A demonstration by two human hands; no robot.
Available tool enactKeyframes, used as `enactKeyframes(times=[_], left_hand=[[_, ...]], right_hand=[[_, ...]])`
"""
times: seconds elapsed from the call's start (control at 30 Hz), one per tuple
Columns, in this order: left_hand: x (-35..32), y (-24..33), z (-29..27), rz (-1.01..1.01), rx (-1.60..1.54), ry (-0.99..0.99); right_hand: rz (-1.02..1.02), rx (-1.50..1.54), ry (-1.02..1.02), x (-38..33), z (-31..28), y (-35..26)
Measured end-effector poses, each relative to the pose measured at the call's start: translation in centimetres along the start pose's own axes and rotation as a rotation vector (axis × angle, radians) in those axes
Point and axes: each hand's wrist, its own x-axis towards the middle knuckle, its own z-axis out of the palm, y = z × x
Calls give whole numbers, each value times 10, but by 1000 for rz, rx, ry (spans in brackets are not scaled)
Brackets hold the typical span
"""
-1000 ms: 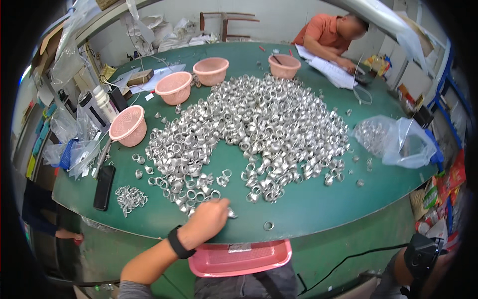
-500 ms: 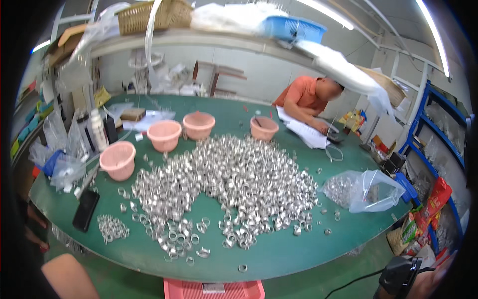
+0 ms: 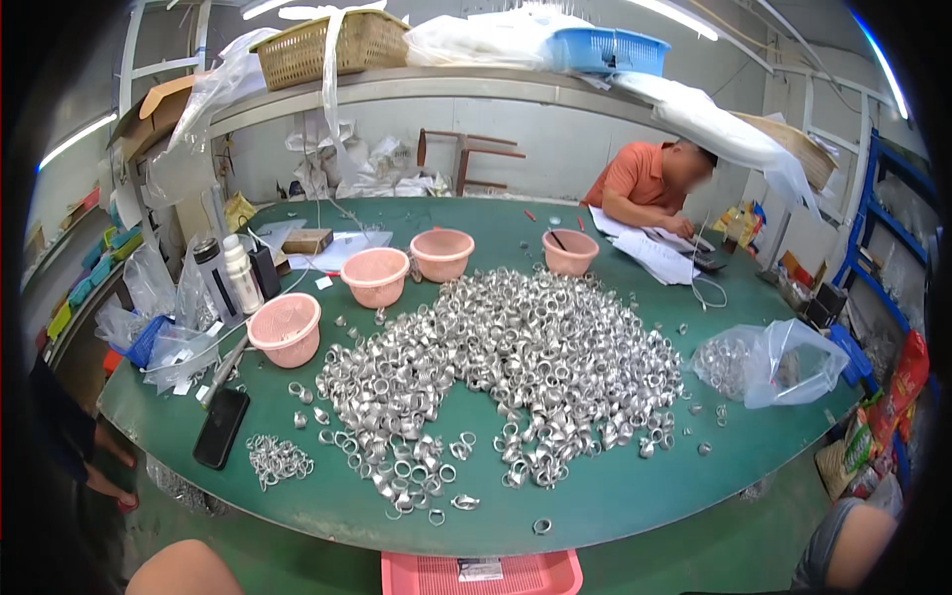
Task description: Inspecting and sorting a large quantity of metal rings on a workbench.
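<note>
Neither of my hands shows at this moment. A bare knee point(image 3: 185, 570) is at the lower left edge, and a bare leg with grey cloth point(image 3: 825, 540) at the lower right. Before me on the green table point(image 3: 327, 521) lies a wide heap of silver metal rings point(image 3: 555, 357), hollowed at its near side. A smaller cluster of thin rings point(image 3: 279, 460) sits at the left, and one ring point(image 3: 541, 526) lies alone by the near edge. A clear plastic bag point(image 3: 793, 367) with more metal pieces rests at the right.
Pink baskets point(image 3: 285, 332) stand behind the heap. A black phone point(image 3: 221, 428) and bottles point(image 3: 241, 273) are at the left. Across the table a person in an orange shirt point(image 3: 635, 178) leans over papers point(image 3: 654, 253). A shelf point(image 3: 466, 87) spans overhead; a pink tray point(image 3: 397, 573) is below the table edge.
The view has shifted, so the table sits farther right in it. A hand and a black device at the lower right are gone from view. The rings look unchanged.
</note>
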Motion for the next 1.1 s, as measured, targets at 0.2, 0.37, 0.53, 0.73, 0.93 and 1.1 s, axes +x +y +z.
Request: enactKeyframes(times=[0.2,0.37,0.53,0.73,0.93,1.1], left_hand=[[-9,12,7,-77,-116,-53],[-17,27,8,-260,-244,-110],[-9,34,25,-314,-348,-165],[-10,5,96,29,-868,-293],[-25,-3,69,307,-677,-57],[-38,-3,41,577,-490,101]], right_hand=[[40,60,-48,4,11,-2],[192,143,-68,-1,31,-9],[217,187,-80,3,42,-13],[-8,922,-239,1,84,3],[-137,1155,-295,-6,80,21],[-299,1333,-353,-18,56,30]])
